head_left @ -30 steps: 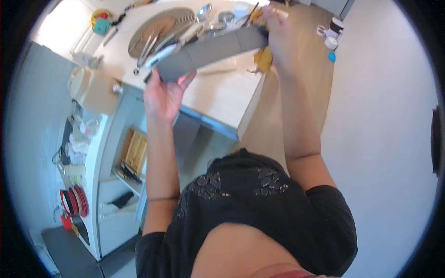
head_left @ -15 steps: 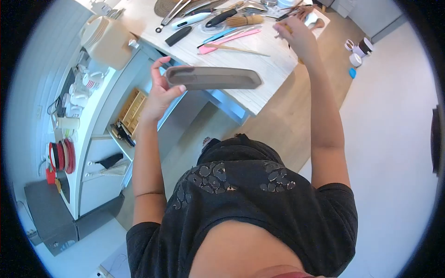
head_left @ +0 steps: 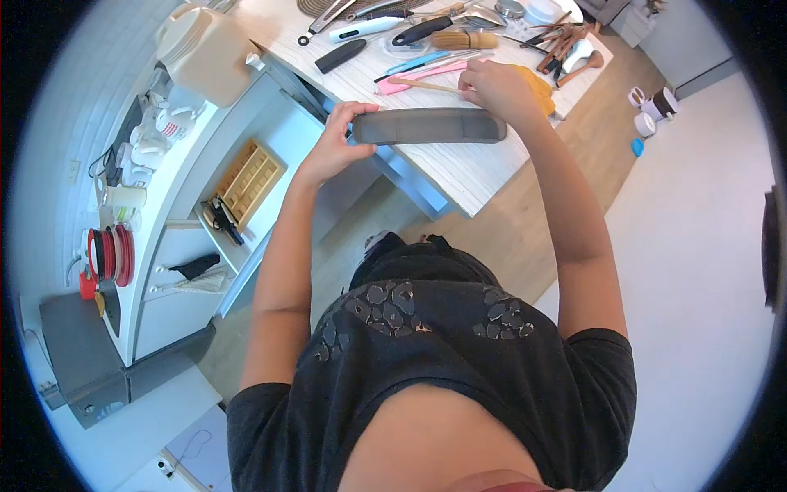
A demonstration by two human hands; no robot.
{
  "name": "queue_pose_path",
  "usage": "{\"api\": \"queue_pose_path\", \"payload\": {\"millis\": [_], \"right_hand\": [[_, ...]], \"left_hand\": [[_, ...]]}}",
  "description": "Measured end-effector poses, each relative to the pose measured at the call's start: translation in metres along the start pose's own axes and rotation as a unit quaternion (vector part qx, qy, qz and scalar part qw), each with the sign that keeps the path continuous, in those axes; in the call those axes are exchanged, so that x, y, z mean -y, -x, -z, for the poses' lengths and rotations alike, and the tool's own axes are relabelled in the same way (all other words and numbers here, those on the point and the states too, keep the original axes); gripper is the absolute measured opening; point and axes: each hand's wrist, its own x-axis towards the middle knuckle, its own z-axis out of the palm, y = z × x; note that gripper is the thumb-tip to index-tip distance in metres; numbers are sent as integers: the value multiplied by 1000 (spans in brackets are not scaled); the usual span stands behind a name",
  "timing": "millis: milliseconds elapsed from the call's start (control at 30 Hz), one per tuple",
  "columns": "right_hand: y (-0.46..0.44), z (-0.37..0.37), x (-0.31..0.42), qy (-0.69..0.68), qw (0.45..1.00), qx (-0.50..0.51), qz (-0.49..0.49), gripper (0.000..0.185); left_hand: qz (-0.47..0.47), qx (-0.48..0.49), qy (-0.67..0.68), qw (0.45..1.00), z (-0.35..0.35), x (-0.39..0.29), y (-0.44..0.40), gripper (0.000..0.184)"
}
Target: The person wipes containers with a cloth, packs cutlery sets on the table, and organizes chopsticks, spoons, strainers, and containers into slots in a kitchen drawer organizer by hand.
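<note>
My left hand (head_left: 334, 146) grips the left end of a long grey plastic tray (head_left: 430, 126), thumb below and fingers above. The tray is held level across in front of the table edge. At its right end, just behind it, my right hand (head_left: 496, 88) has its fingers curled together; what they hold, if anything, is hidden. A thin wooden stick (head_left: 426, 84) lies on the table, its right end reaching behind my right fingers. Beyond my right wrist a yellow cloth (head_left: 537, 88) lies near the table's edge.
Utensils crowd the table (head_left: 484, 176): a brush (head_left: 465, 39), tongs (head_left: 329, 18), a black sheath (head_left: 340, 56) and several wooden spoons. An open drawer to the left holds a wooden divider (head_left: 250, 182). A beige jug (head_left: 205, 53) stands on the counter.
My right hand has come left from above the cloth to the tray's right end. The tray has shifted right and turned, so its hollow no longer faces me. The view has shifted slightly.
</note>
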Motion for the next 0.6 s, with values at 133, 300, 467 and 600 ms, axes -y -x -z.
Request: {"api": "queue_pose_path", "payload": {"millis": [133, 300, 467, 600], "right_hand": [[-4, -6, -1, -38, 997, -29, -54, 13], [-24, -16, -18, -66, 993, -97, -13, 23], [-50, -12, -17, -62, 997, 7, 40, 47], [-61, -15, -30, -54, 992, -6, 111, 46]], "left_hand": [[-29, -47, -20, 998, -1, -4, -7, 72], [-38, -149, 41, 987, 22, 8, -42, 58], [-29, -178, 28, 983, 35, 13, -64, 22], [-17, -148, 45, 988, 41, 10, -59, 20]]}}
